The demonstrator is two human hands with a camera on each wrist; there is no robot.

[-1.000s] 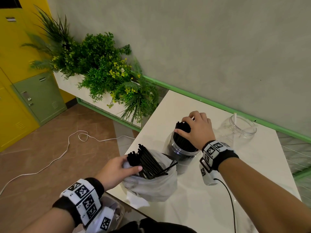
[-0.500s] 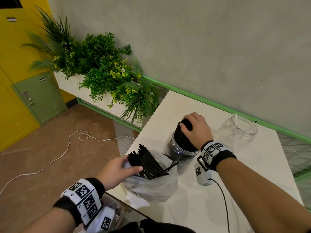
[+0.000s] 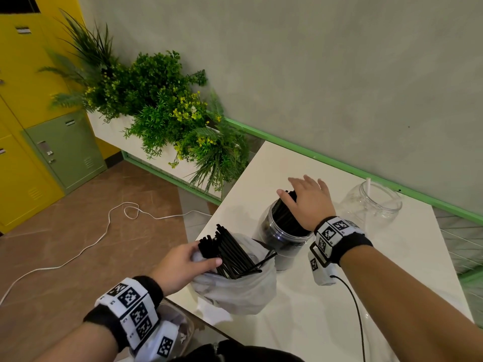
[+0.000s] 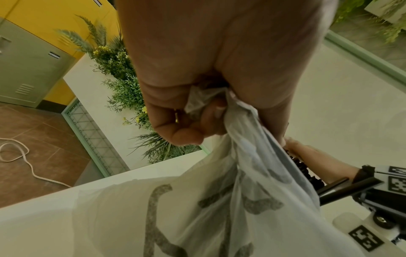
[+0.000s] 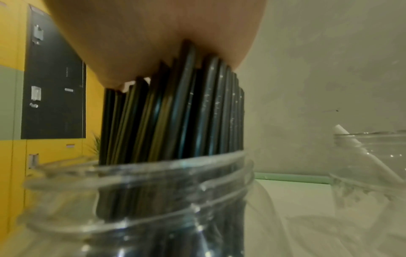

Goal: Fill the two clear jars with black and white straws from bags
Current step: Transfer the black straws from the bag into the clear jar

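Observation:
A clear jar (image 3: 281,240) packed with black straws (image 3: 283,214) stands mid-table; the same jar (image 5: 140,200) and straws (image 5: 175,113) fill the right wrist view. My right hand (image 3: 305,198) lies flat on the straw tops, fingers spread, palm (image 5: 153,38) pressing them. My left hand (image 3: 183,265) pinches the rim of a translucent plastic bag (image 3: 235,288) holding more black straws (image 3: 232,252); the bag (image 4: 219,200) is bunched in its fingers (image 4: 186,135). A second clear jar (image 3: 371,205) at the back right holds one white straw (image 3: 368,182).
The white table (image 3: 326,309) runs along a grey wall with a green rail (image 3: 339,165). A planter of green foliage (image 3: 167,111) stands left of the table. A white cord (image 3: 91,241) lies on the brown floor. Yellow and green lockers (image 3: 62,150) stand far left.
My right hand has gone from curled around the straw tops in the jar to flat with spread fingers on top of them. The left hand and bag have stayed put.

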